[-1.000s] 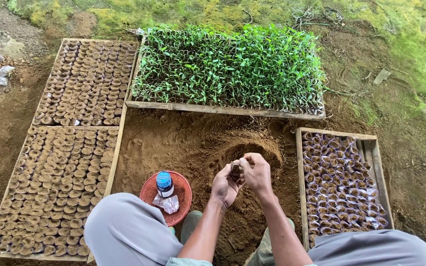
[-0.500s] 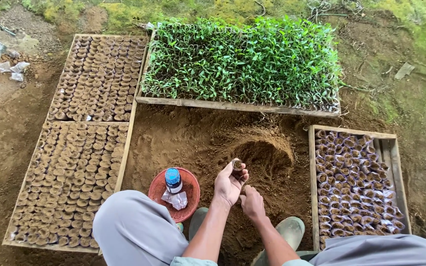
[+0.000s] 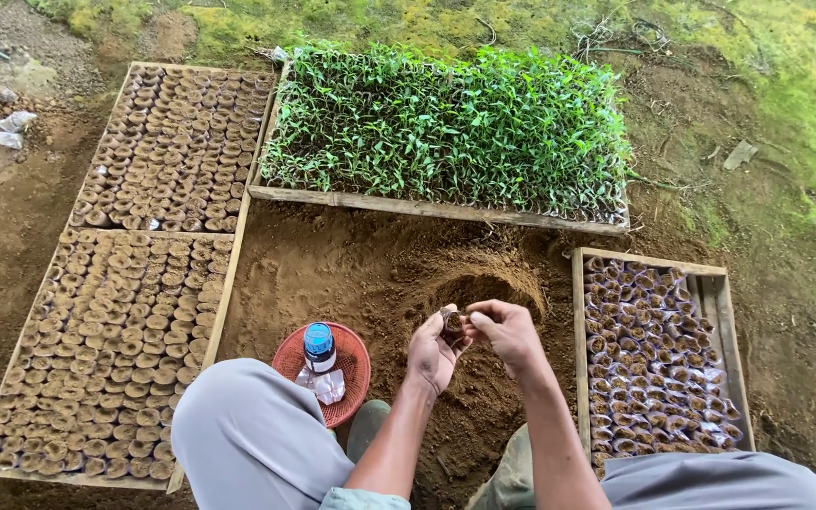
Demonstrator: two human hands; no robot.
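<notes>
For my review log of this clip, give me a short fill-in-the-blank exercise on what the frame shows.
1. Both hands, left hand and right hand, hold a small soil-filled ____ over the dug soil pile.
2. The blue-capped bottle stands in a round ____ basket.
3. The tray of green seedlings lies ____ the soil pile, farther from the person.

Missing words: bag; red; beyond

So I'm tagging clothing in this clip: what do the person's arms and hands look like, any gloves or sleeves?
No gloves: the left hand and right hand are bare, with soil on the fingers. Both forearms are bare too. A pale green sleeve edge shows at the left elbow, seemingly pushed up. No watch, rings or bands visible.
</notes>
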